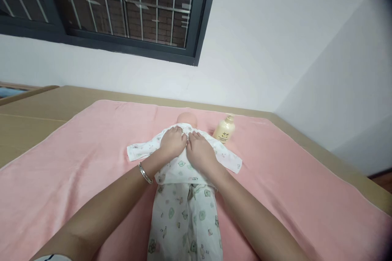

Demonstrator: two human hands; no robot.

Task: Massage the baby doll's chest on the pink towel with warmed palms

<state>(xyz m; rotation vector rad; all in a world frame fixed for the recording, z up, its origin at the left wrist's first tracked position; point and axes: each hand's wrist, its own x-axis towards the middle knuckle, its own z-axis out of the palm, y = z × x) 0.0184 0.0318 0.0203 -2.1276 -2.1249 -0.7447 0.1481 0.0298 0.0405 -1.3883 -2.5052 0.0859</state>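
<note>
A baby doll lies face up on a pink blanket, its smooth head (pixel 188 118) pointing away from me. It wears a white printed long-sleeved top (pixel 180 171) and matching trousers (pixel 183 220), sleeves spread to both sides. My left hand (pixel 172 142), with a silver bangle at the wrist, lies palm down on the upper chest of the top. Beside it my right hand (pixel 200 150) rests flat on the other side of the chest, fingers stretched toward the neck. The hands are close together, and neither grasps anything that I can see. Their palms are hidden.
A pale yellow pump bottle (pixel 224 129) stands on the blanket right of the doll's head. The pink blanket (pixel 101 155) covers much of a wooden surface (pixel 39 106). Behind are a white wall (pixel 245 49) and a dark-framed barred window (pixel 128 8).
</note>
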